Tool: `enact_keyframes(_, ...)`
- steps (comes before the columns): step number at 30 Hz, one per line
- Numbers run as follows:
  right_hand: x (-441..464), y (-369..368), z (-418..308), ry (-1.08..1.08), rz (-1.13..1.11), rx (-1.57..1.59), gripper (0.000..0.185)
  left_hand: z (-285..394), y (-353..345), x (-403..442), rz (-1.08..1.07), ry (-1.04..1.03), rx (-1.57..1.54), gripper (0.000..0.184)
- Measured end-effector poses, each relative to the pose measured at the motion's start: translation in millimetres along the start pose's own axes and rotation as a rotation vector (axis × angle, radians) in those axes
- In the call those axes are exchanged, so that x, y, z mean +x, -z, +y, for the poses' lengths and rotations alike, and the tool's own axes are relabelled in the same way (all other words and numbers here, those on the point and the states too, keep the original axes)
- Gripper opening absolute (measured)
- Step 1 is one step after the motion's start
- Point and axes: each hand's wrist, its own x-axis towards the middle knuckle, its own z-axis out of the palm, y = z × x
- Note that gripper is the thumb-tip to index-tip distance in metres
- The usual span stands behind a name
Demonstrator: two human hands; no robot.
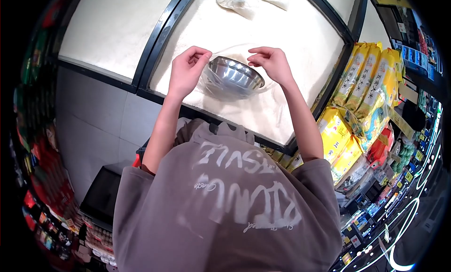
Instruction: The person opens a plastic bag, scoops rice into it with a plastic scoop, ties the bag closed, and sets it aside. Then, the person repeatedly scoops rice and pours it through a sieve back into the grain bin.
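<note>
A clear plastic bag [220, 89] is held up by its mouth between my two hands. My left hand [190, 69] pinches the bag's edge on the left, thumb against fingers. On the right, my right hand [271, 63] pinches the opposite edge. A shiny metal bowl [235, 73] shows between the hands, with the thin plastic around its front; whether it is inside the bag or behind it I cannot tell. Under both lies white rice-like grain [197, 30] in a black-framed bin.
Filled clear bags [239, 2] lie on the grain at the far side. Yellow packages [359, 79] are stacked right of the bin. Black frame bars [157, 42] divide the bins. A black box-like object [101, 197] is at lower left, and shelves of goods line both sides.
</note>
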Motion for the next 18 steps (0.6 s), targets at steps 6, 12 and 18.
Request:
enact_keyframes(6, -10, -14, -10, -0.018, 0.135, -0.121, 0.018, 0, 2, -4, 0.008, 0.016, 0.048, 0.014)
enact_keyframes(12, -24, -27, -33, 0.008, -0.113, -0.319, 0.019, 4, 2, -15, 0.057, 0.011, 0.004, 0.014)
enact_keyframes(18, -56, -12, -32, 0.088, -0.057, -0.218, 0.017, 4, 8, -22, 0.053, -0.003, 0.067, 0.015)
